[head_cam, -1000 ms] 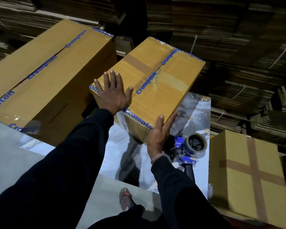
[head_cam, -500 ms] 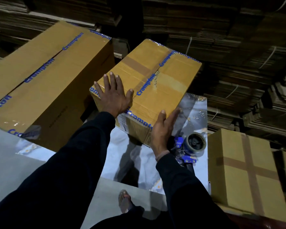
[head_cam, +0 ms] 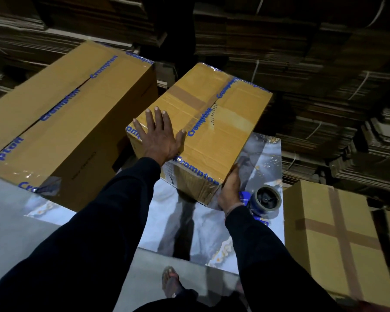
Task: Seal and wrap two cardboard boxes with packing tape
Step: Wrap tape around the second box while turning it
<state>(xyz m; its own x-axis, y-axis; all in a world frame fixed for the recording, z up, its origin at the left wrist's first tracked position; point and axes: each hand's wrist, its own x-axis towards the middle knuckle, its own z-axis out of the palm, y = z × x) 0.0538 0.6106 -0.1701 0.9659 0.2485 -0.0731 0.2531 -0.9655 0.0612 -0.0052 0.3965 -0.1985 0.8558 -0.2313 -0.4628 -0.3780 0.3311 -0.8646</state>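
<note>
1. Cardboard boxes: we count three taped ones. The middle box (head_cam: pixel 212 122) sits on a glossy marbled table (head_cam: pixel 189 228), its top crossed by clear tape printed in blue and a brown strip.
2. A larger, longer box (head_cam: pixel 61 122) stands just left of the middle box, also on the table, with the same blue-printed tape along its seam.
3. A third box (head_cam: pixel 333 239) stands to the right of the middle box, off the table edge, bearing a cross of brown tape.
4. We see one tape dispenser (head_cam: pixel 265 202), blue with a tape roll, lying on the table just right of the middle box's near corner.
5. We see two hands in dark sleeves. The left hand (head_cam: pixel 160 138) lies flat on the middle box's top near its left corner, fingers spread.
6. The right hand (head_cam: pixel 231 190) presses against the middle box's right side at the near corner, fingers straight and together, between box and dispenser.
7. Stacks of flattened cardboard (head_cam: pixel 302 64) rise behind the middle box.
</note>
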